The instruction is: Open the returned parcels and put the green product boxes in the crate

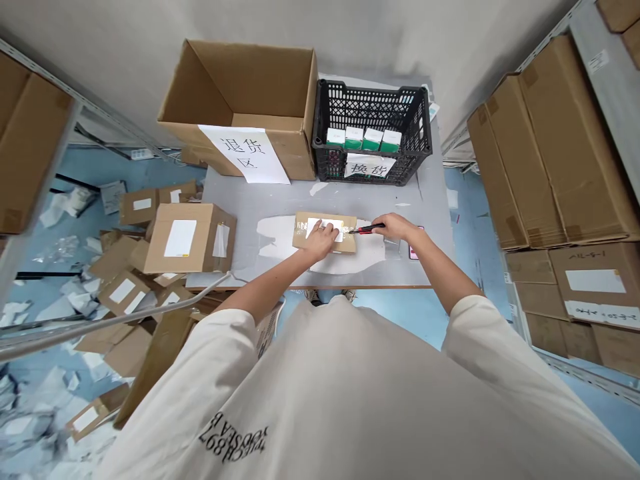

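A small brown cardboard box (302, 233) with a white label and clear tape lies flat on the grey table (235, 197). My left hand (323, 240) presses on its top with the fingers laid out over the label. In my right hand (395, 227) is a red and black box cutter (369, 229), its tip at the right end of the box. Under the box a pale worn patch (275, 230) shows on the table surface. A phone (414, 252) lies partly hidden beside my right forearm.
A large open carton (280, 143) with a paper sign and a black plastic crate (425, 133) holding several white-green boxes (354, 139) stand at the back. A closed carton (200, 227) sits at the left edge. Discarded boxes (120, 293) litter the floor; stacked cartons (560, 153) line the right.
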`<action>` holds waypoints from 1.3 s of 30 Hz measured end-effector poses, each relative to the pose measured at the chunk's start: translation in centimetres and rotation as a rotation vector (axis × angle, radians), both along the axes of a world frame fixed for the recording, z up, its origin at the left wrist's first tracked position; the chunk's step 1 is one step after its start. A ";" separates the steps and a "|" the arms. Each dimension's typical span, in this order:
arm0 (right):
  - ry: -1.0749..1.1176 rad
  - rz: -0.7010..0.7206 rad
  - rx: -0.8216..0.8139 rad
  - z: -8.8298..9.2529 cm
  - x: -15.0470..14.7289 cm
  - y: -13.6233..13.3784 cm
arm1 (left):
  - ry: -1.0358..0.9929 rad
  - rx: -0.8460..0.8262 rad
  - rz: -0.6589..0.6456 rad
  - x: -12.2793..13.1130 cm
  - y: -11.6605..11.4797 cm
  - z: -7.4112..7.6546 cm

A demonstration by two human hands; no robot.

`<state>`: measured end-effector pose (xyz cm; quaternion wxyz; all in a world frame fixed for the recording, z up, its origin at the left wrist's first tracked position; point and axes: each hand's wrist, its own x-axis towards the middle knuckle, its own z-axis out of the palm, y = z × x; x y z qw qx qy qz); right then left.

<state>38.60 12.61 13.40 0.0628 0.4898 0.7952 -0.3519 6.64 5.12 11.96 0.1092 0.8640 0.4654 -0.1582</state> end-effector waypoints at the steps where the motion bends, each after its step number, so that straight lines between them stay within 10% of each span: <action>1: -0.032 0.050 0.007 0.2 -0.4 0.6 | -0.001 0.003 -0.002 -0.1 0.0 0.0; 14: 0.059 -0.052 -0.298 -1.6 2.0 0.0 | -0.054 0.012 -0.016 -0.5 0.3 -1.3; 27: -0.066 0.016 -0.249 -0.9 -0.1 1.0 | -0.077 0.016 -0.001 -0.4 0.6 -1.8; 39: 0.100 -0.213 -0.506 -1.9 2.3 -3.0 | -0.114 -0.030 -0.010 -0.4 0.3 -1.8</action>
